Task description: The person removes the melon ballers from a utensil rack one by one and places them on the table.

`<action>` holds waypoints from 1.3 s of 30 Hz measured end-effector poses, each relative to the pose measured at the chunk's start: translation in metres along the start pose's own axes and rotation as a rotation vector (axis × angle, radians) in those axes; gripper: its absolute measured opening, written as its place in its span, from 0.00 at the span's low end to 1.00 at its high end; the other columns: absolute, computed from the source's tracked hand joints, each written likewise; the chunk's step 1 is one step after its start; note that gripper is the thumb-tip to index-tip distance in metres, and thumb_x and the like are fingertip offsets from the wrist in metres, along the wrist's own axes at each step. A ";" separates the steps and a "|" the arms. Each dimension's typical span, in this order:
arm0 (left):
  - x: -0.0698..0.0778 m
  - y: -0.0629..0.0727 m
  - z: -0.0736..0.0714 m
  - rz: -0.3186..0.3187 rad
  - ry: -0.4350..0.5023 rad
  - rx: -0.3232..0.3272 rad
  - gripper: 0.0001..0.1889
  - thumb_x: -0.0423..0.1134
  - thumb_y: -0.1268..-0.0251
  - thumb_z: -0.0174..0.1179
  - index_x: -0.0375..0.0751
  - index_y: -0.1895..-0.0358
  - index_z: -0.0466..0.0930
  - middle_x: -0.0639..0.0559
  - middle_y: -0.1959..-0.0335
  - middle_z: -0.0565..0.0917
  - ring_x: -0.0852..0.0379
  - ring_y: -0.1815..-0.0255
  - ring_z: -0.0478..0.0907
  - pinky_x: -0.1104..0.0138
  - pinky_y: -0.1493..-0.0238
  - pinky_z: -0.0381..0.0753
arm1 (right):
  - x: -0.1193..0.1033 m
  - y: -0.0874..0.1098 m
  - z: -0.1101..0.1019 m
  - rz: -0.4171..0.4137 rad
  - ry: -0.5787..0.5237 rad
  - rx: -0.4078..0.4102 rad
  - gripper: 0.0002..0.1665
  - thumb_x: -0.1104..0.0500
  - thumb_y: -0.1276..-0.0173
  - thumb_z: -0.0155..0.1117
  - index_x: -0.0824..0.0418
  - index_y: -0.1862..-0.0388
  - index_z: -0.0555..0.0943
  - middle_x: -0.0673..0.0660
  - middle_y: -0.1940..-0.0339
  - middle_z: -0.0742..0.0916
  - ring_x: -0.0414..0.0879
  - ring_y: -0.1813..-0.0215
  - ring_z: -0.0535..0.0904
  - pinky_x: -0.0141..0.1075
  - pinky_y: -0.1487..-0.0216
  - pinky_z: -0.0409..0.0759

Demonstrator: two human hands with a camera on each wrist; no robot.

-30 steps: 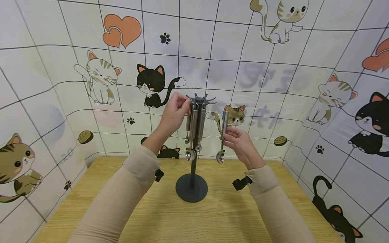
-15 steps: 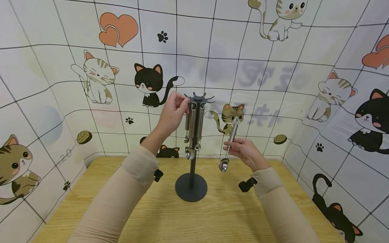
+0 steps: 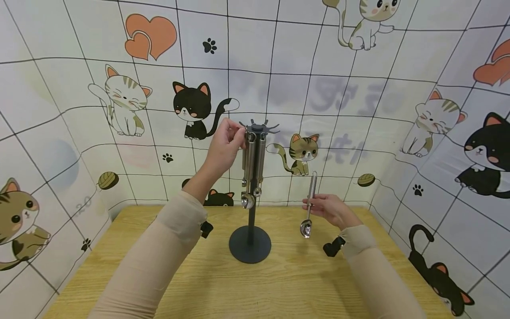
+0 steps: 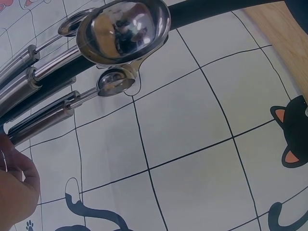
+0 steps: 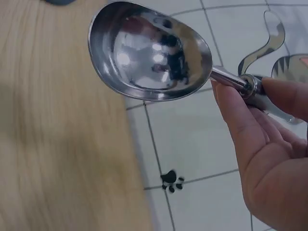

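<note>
In the head view my right hand (image 3: 331, 210) pinches an ice cream scoop (image 3: 306, 228) by its metal handle, bowl down, out to the right of a dark utensil stand (image 3: 250, 246). The right wrist view shows thumb and fingers at the handle's lower end, beside the shiny oval bowl (image 5: 154, 53). My left hand (image 3: 225, 146) is up at the stand's hooks, thumb and fingers pinching the top end of a hanging small scoop (image 4: 115, 81). A larger scoop (image 3: 247, 200) and another small-bowled utensil (image 3: 257, 192) hang beside it.
The stand's round base rests on a light wooden table (image 3: 255, 288). Behind and at both sides hangs a white cloth (image 3: 255, 48) with grid lines and printed cats. Black wrist cameras (image 3: 334, 247) are strapped at the cuffs.
My right hand has moved right and down with the ice cream scoop, away from the stand; the scoop's tilt has varied. The left hand keeps its place at the hooks.
</note>
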State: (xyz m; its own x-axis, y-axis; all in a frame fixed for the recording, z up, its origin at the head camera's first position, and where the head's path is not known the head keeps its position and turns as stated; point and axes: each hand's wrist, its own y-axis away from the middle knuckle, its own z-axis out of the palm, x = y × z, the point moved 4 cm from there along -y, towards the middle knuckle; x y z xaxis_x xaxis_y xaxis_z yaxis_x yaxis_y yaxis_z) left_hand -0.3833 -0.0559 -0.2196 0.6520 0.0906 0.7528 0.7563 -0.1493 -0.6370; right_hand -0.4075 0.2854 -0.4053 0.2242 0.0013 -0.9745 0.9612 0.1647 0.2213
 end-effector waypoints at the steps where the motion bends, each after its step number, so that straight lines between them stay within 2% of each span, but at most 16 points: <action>1: 0.000 0.000 0.000 -0.002 0.003 0.000 0.06 0.40 0.19 0.51 0.41 0.54 0.67 0.48 0.73 0.76 0.47 0.66 0.75 0.59 0.55 0.74 | 0.004 0.000 -0.003 0.009 0.003 -0.005 0.30 0.66 0.20 0.54 0.77 0.25 0.59 0.68 0.34 0.79 0.50 0.46 0.87 0.38 0.45 0.82; 5: 0.001 0.001 -0.001 0.003 0.010 0.002 0.06 0.40 0.19 0.51 0.41 0.54 0.68 0.47 0.74 0.75 0.48 0.67 0.74 0.58 0.55 0.75 | 0.018 0.000 -0.014 0.046 0.029 -0.025 0.28 0.66 0.20 0.54 0.77 0.28 0.62 0.62 0.47 0.88 0.49 0.48 0.88 0.37 0.48 0.83; 9: 0.001 0.002 -0.002 0.001 0.015 -0.001 0.07 0.40 0.19 0.51 0.40 0.53 0.68 0.47 0.74 0.75 0.50 0.68 0.74 0.62 0.57 0.76 | 0.031 0.000 -0.023 0.071 0.046 -0.054 0.24 0.68 0.20 0.53 0.78 0.31 0.65 0.57 0.55 0.89 0.49 0.51 0.88 0.38 0.49 0.84; 17: 0.001 0.001 -0.003 -0.011 0.018 -0.002 0.06 0.40 0.19 0.50 0.41 0.53 0.67 0.48 0.74 0.75 0.48 0.67 0.75 0.62 0.57 0.77 | 0.047 0.001 -0.039 0.111 0.190 -0.089 0.22 0.68 0.20 0.52 0.82 0.35 0.66 0.61 0.54 0.89 0.55 0.48 0.87 0.42 0.46 0.83; 21: 0.001 0.001 -0.004 -0.011 0.021 0.002 0.06 0.40 0.19 0.50 0.41 0.53 0.67 0.47 0.75 0.74 0.46 0.66 0.75 0.62 0.57 0.76 | 0.053 0.002 -0.044 0.140 0.207 -0.089 0.24 0.67 0.21 0.53 0.82 0.33 0.64 0.64 0.50 0.88 0.55 0.47 0.87 0.43 0.44 0.82; 25: 0.002 0.001 -0.003 -0.008 0.023 -0.002 0.06 0.40 0.19 0.50 0.41 0.53 0.66 0.46 0.75 0.74 0.45 0.66 0.75 0.62 0.58 0.77 | 0.060 0.003 -0.048 0.157 0.229 -0.086 0.25 0.67 0.20 0.51 0.83 0.33 0.63 0.68 0.48 0.87 0.54 0.48 0.87 0.41 0.48 0.83; 33: 0.000 -0.001 -0.002 -0.017 0.039 -0.008 0.06 0.39 0.19 0.50 0.40 0.54 0.66 0.46 0.74 0.76 0.49 0.68 0.76 0.63 0.57 0.78 | 0.072 0.003 -0.058 0.196 0.261 -0.096 0.22 0.69 0.20 0.48 0.86 0.36 0.65 0.68 0.53 0.88 0.53 0.54 0.88 0.45 0.48 0.84; 39: 0.000 -0.001 -0.002 -0.011 0.045 -0.015 0.07 0.40 0.18 0.50 0.40 0.54 0.66 0.46 0.74 0.75 0.49 0.68 0.75 0.62 0.58 0.78 | 0.079 0.004 -0.062 0.205 0.303 -0.085 0.18 0.69 0.20 0.48 0.85 0.41 0.69 0.65 0.57 0.89 0.49 0.60 0.89 0.41 0.54 0.85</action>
State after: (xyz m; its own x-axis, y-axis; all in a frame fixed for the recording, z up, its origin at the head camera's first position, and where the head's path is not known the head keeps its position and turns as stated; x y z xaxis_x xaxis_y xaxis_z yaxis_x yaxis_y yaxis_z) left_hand -0.3837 -0.0577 -0.2188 0.6402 0.0481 0.7667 0.7623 -0.1635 -0.6262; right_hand -0.3961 0.3476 -0.4832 0.3406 0.3325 -0.8795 0.8816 0.2122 0.4216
